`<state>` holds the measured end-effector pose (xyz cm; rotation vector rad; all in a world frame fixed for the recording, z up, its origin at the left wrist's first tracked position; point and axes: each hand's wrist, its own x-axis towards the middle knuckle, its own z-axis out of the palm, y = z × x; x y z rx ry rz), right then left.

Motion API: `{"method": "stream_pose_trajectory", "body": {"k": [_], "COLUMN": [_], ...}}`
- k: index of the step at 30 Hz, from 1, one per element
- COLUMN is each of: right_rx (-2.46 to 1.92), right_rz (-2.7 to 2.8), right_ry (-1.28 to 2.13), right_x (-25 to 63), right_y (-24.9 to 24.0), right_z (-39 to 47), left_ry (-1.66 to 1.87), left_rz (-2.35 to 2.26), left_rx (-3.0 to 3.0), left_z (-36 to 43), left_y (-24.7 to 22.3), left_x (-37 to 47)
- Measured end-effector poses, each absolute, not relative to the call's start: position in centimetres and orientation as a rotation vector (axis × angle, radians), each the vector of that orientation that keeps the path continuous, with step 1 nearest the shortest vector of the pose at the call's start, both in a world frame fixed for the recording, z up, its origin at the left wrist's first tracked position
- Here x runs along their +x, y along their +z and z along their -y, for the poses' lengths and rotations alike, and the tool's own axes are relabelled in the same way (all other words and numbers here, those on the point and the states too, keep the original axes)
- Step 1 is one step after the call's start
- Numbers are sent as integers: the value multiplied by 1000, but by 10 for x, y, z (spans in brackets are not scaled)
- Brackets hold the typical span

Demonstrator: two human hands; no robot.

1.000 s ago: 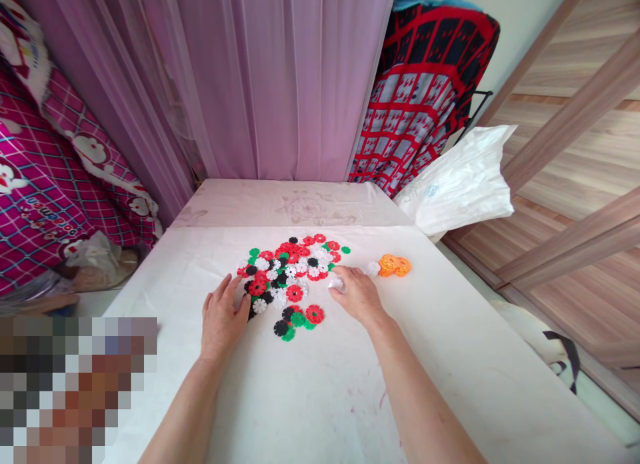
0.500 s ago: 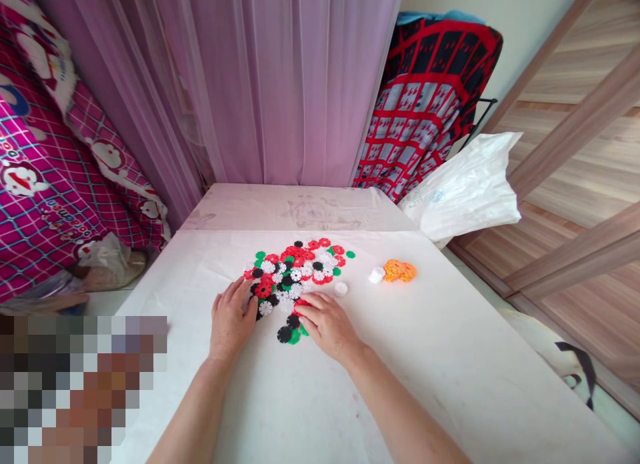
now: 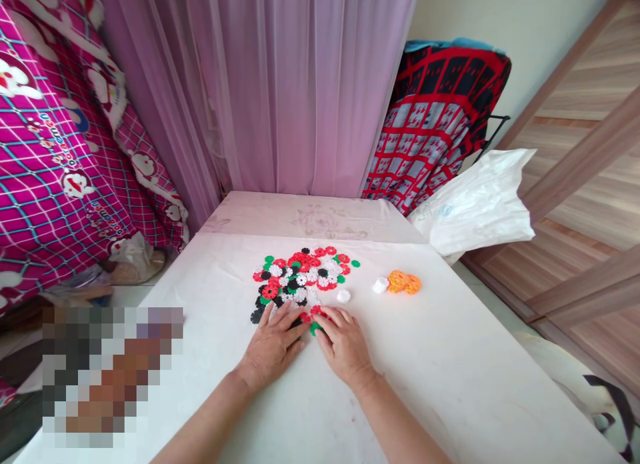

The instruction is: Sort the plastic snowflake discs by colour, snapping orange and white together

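Observation:
A loose pile of small notched discs in red, white, black and green lies on the white table. My left hand rests on the pile's near edge with its fingers spread, covering some discs. Close on its right, my right hand lies with fingers apart, its fingertips at red discs and a green disc. Neither hand is closed round a disc. Right of the pile sit a white stack, another white group and an orange heap.
A purple curtain hangs behind the table. At the back right are a red and black patterned cloth and a white plastic bag. A pink patterned cloth hangs at the left. Part of the lower left is pixelated.
My left hand has moved right, from the pile's left side to its near edge, closer to my right hand. The view has shifted slightly, with the scene lower and further right.

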<state>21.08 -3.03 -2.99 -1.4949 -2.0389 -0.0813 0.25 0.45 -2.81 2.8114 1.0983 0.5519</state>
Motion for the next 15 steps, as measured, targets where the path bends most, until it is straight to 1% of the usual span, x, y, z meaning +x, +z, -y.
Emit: {"method": "stream_pose_trajectory", "body": {"k": [3, 10, 15], "right_rx": [-1525, -1500, -1381], "right_rz": [2061, 1918, 1861], "right_ry": [-68, -87, -113], "right_x": [209, 211, 211], "right_y": [-30, -39, -38], "right_z": [30, 23, 22], "left_ry": [603, 697, 736], "left_rz": [-1189, -1463, -1694], "left_rx": [2811, 2749, 2561], "left_z": [-9, -11, -14], "left_y": [-26, -24, -20], "left_x": [-5, -25, -25]}}
